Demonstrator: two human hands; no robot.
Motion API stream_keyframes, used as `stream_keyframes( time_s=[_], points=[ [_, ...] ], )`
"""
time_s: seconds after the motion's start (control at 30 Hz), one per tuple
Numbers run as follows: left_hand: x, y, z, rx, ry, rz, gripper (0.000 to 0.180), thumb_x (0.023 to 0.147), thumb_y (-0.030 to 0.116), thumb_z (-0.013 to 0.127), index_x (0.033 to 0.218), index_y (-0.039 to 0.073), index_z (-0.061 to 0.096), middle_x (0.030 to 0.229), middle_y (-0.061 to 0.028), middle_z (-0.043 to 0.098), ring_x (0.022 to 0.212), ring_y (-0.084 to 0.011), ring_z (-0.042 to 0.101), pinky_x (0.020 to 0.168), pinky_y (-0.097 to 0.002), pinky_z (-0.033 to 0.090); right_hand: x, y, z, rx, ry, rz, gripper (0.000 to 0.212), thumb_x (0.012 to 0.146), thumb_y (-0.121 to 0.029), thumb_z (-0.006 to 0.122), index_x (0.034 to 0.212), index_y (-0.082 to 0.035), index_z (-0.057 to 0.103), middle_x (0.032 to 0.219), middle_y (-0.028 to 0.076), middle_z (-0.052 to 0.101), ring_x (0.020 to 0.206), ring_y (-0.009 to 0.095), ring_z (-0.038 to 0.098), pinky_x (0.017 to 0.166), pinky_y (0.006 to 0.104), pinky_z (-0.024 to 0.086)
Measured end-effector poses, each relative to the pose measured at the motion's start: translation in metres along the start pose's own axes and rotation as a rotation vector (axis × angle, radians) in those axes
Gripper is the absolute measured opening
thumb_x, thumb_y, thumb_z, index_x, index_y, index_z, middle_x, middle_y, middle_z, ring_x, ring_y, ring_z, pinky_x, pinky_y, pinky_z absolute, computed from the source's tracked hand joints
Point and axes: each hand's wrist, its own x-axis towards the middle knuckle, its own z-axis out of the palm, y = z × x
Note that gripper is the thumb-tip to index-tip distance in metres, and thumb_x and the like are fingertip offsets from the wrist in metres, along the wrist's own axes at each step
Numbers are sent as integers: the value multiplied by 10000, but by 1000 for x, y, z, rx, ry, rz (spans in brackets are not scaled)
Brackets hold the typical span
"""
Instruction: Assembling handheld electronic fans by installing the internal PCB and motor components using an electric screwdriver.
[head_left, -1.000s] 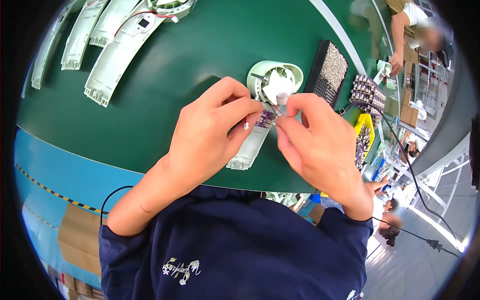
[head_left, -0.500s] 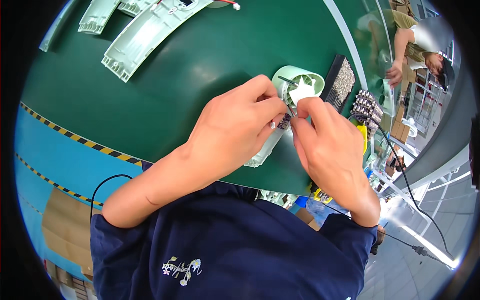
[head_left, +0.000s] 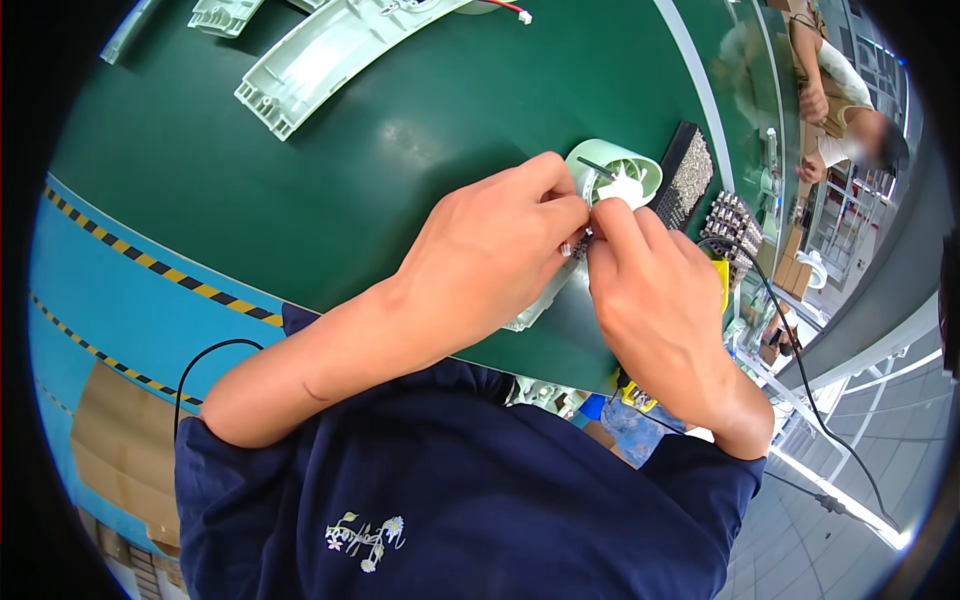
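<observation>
A pale-green round fan housing (head_left: 590, 158) with a white fan wheel (head_left: 622, 188) inside stands open-side up just beyond my fingertips. My left hand (head_left: 500, 245) is closed in a pinch at its near edge on thin wires, and a small white connector (head_left: 567, 249) pokes out below those fingers. Fingertip to fingertip with it, my right hand (head_left: 655, 300) also pinches at the wires; its fingers mostly hide the spot. Under the hands a pale-green curved shell (head_left: 535, 308) shows in part, running toward me from the housing.
Several pale-green curved shells (head_left: 330, 60) lie at the far left of the green table (head_left: 380, 170). Right of the housing are a black tray (head_left: 690, 165) of small metal parts and a block of small metal pieces (head_left: 732, 225). A black cable (head_left: 790, 330) hangs at right. Another person (head_left: 850, 110) works beyond.
Both hands have drawn closer together, covering the wires that showed between them. The view has shifted a little, and the person across has moved their arms.
</observation>
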Motion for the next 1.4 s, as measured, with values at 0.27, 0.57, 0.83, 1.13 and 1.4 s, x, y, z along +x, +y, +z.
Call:
stream_keyframes(
  time_s=[0.27,0.57,0.83,1.13,1.4],
  points=[
    [1,2,4,18,5,-28,139,836,-7,737,956,13,670,959,-66,617,741,-278,627,628,-382,520,-3,-4,10,-54,24,21,143,727,-57,652,854,5,628,963,79,525,837,194,593,665,316,485],
    [4,2,0,2,-32,-62,212,869,-61,719,1064,16,688,924,-89,658,808,-218,700,724,-335,560,-20,6,24,211,165,232,203,800,-67,769,993,-46,708,1085,69,588,770,186,629,625,305,481],
    [3,6,-3,-185,15,-45,243,869,-74,731,1088,-1,655,926,-96,722,830,-188,725,776,-308,582,-18,3,66,1001,662,250,356,837,74,782,1175,-34,750,1149,95,704,846,108,650,628,232,488],
    [4,8,-10,-337,18,-200,315,884,-77,711,1166,-9,590,965,-110,726,890,-177,747,824,-294,601,-5,9,78,1029,737,164,278,866,125,705,1099,-17,756,1069,101,724,877,144,702,662,242,538],
    [-22,21,-14,21,42,44,306,765,-87,727,1044,33,692,988,-111,648,776,-290,669,660,-361,553,-18,28,70,767,537,-77,255,786,-5,779,1030,-76,779,1145,47,751,805,206,659,671,328,457]
  ],
)
